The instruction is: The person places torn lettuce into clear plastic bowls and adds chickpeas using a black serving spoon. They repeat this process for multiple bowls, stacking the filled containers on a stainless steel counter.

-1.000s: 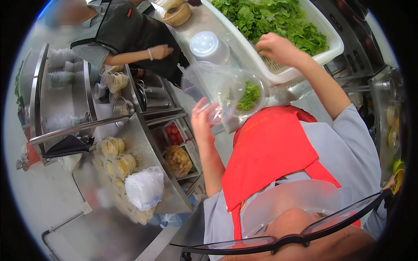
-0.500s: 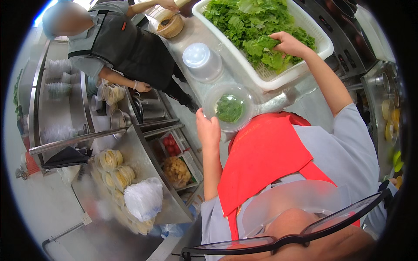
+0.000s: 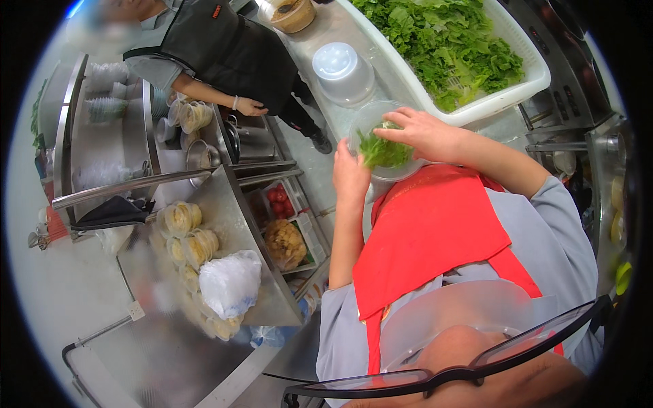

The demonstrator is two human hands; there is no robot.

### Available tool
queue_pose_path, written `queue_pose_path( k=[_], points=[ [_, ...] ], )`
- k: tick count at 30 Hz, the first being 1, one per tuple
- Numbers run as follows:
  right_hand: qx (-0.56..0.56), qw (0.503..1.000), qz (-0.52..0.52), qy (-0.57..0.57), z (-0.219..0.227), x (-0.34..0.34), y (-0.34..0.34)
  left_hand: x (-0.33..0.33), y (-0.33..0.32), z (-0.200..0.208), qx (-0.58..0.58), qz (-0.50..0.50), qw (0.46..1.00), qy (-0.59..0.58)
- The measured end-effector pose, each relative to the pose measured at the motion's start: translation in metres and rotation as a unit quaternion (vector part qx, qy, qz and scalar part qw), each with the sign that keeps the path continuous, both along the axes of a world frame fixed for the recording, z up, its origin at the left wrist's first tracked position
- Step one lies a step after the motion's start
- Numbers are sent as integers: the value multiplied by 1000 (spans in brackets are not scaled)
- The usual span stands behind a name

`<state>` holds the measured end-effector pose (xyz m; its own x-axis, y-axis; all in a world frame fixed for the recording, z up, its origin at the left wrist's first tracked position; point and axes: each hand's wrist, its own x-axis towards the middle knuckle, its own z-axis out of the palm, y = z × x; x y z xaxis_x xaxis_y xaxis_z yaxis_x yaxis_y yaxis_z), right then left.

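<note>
My left hand [image 3: 349, 175] grips the near left rim of a clear plastic bowl [image 3: 364, 120] held just above the front edge of the steel counter. My right hand [image 3: 420, 132] reaches over the bowl and presses a bunch of green lettuce leaves [image 3: 381, 151] into it. Just beyond my right hand stands a big white basket [image 3: 507, 97] heaped with loose lettuce [image 3: 445, 41].
A stack of upturned clear lids or bowls [image 3: 342, 70] stands left of the basket. A tan bowl [image 3: 292, 13] sits farther back. A co-worker in a dark apron [image 3: 224, 47] works at the left by steel shelves [image 3: 129, 180] with filled containers [image 3: 182, 217]. Tomatoes [image 3: 277, 199] lie in a bin below.
My right hand has come back from the white basket with lettuce and now pushes it into the bowl. The bowl has settled lower, still held by my left hand.
</note>
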<state>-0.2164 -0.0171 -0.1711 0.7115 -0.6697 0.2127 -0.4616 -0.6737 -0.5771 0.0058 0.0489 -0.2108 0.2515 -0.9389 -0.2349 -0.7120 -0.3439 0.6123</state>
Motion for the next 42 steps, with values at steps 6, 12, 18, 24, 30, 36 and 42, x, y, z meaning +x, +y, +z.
queue_pose_path(
  k=[6, 12, 18, 24, 30, 36, 42],
  points=[
    [87, 991, 102, 14, -26, 23, -14, 7, -1, -8, -7, -13, 1000, 18],
    [62, 987, 108, 103, -33, 19, -22, 5, -2, -6, 19, -8, 999, 32],
    [35, 941, -170, 289, -30, -118, -117, 6, 3, -12, -38, 1, 998, 50],
    [16, 952, -189, 241, -60, -207, -136, 10, 3, -14, -58, -21, 997, 54],
    [227, 937, -251, -91, 4, -196, -109, 13, 1, -13, -47, -35, 998, 22],
    [358, 880, -100, -295, 57, -90, -48, 10, -1, -12, -39, -37, 999, -4],
    [122, 982, -61, 131, -5, 13, -27, 10, -3, -7, -36, -42, 998, -8]
  ],
)
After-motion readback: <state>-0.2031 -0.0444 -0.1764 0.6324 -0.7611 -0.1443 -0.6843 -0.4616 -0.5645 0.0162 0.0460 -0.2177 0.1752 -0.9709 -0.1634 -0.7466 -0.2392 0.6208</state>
